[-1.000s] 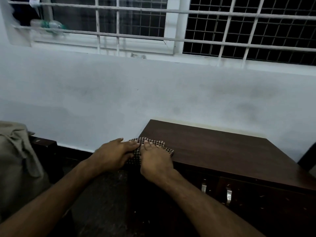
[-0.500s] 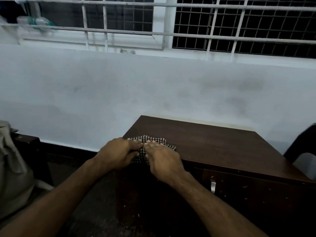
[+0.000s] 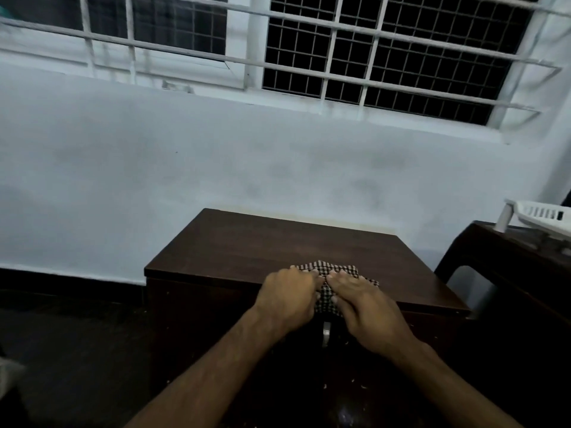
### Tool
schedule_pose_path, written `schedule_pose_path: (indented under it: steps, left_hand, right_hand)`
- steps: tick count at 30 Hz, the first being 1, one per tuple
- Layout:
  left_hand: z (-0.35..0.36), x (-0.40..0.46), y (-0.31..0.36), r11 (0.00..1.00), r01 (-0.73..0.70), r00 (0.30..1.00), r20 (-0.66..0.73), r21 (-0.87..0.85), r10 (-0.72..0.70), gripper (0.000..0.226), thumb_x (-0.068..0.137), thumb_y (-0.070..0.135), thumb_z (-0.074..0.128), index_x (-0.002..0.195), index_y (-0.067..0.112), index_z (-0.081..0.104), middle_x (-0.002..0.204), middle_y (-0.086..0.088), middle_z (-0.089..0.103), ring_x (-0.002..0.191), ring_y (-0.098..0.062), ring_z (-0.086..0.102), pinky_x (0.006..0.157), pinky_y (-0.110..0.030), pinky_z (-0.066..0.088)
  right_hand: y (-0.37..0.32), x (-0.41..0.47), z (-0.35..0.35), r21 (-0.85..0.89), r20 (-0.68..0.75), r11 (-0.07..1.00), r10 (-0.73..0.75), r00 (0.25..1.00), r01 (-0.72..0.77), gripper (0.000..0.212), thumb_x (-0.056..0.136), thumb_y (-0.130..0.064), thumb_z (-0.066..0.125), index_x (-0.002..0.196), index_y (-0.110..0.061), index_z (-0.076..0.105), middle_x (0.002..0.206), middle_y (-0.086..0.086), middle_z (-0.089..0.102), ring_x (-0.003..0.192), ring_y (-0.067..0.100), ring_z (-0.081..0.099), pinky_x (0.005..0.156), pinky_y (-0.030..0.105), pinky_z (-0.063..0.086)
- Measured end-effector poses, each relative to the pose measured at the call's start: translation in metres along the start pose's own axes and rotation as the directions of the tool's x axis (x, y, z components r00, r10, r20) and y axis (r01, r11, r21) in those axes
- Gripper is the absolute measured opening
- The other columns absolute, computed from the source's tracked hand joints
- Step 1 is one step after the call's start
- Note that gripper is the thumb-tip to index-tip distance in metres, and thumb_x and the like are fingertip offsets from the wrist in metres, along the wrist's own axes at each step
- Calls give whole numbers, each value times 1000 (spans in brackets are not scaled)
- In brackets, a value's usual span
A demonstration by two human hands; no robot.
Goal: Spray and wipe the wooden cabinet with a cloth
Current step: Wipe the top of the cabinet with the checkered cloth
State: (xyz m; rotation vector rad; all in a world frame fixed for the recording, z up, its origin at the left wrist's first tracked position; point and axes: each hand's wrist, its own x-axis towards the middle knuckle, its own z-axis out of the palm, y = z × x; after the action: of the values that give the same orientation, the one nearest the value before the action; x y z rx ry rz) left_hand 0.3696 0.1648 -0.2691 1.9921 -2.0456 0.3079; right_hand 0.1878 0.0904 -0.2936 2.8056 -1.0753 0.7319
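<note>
Checked cloth (image 3: 332,273) sits bunched at the front edge of the wooden cabinet (image 3: 247,251), right of centre, draping slightly over the lip. Your left hand (image 3: 289,299) and right hand (image 3: 363,304) both press on it, fingers bent over the fabric; whether they pinch it, you cannot tell. No spray bottle in view. Judgement: wiping under way on the top; front panel with handle (image 3: 326,333) looks specked, likely undone.
</note>
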Motion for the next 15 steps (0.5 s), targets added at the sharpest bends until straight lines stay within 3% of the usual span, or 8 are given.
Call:
schedule_pose_path:
  steps: [6,10,15]
  left_hand:
    - [-14,-30,-48,996,68,998,0,-61,-68,37,96,36,50,132,37,55,136,11,64,123,-23,62,96,-44,55]
    - [-26,-52,-76,984,173,984,-26,-45,-175,39,98,35,55,136,40,58,145,17,57,130,-21,59,103,-41,51]
    - [-27,-49,-72,981,189,982,-14,-32,-190,44,98,37,55,142,40,54,150,19,50,135,-15,55,107,-37,48]
  right_hand:
    - [-54,28,9,40,91,997,-76,993,72,47,105,-31,45,152,-22,45,160,-5,41,150,11,32,124,32,15]
    - [-93,51,20,59,119,990,-137,983,131,49,105,-28,43,153,-19,42,162,-2,39,151,15,31,124,36,18]
    - [-84,50,21,77,133,981,-190,973,181,50,107,-27,39,156,-19,36,164,-3,34,153,13,26,126,34,14]
